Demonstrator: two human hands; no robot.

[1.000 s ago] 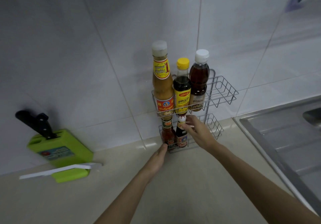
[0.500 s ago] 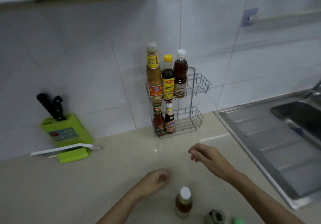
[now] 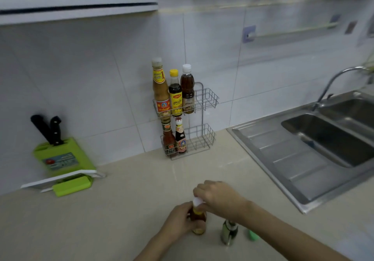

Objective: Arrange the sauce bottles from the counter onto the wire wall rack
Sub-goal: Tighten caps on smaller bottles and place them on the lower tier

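Head view: we find both hands on the small white-capped bottle point(image 3: 198, 218), which stands upright on the beige table point(image 3: 125, 204) near its front edge; half a second earlier the same bottle stood untouched with both hands hovering apart above it. The left hand point(image 3: 180, 222) now has its fingers wrapped around the bottle's body, and the right hand point(image 3: 219, 198) has its fingers closed over the white cap from above. We note the camera has pulled back, so the wire rack point(image 3: 204, 107) sits farther up the view than before. Its upper tier holds three tall bottles point(image 3: 174, 92) side by side at the left end, and its lower tier holds two short bottles point(image 3: 174, 139), also at the left; the right part of both tiers is bare wire. Just right of the held bottle stands a dark metal-topped container point(image 3: 228, 232), with a green object point(image 3: 253, 235) beside it, too blurred to identify. A green knife block point(image 3: 62, 157) with two black handles rests against the tiled wall point(image 3: 91, 78) at left, and a steel sink point(image 3: 327, 139) with a curved tap point(image 3: 334, 82) occupies the right.
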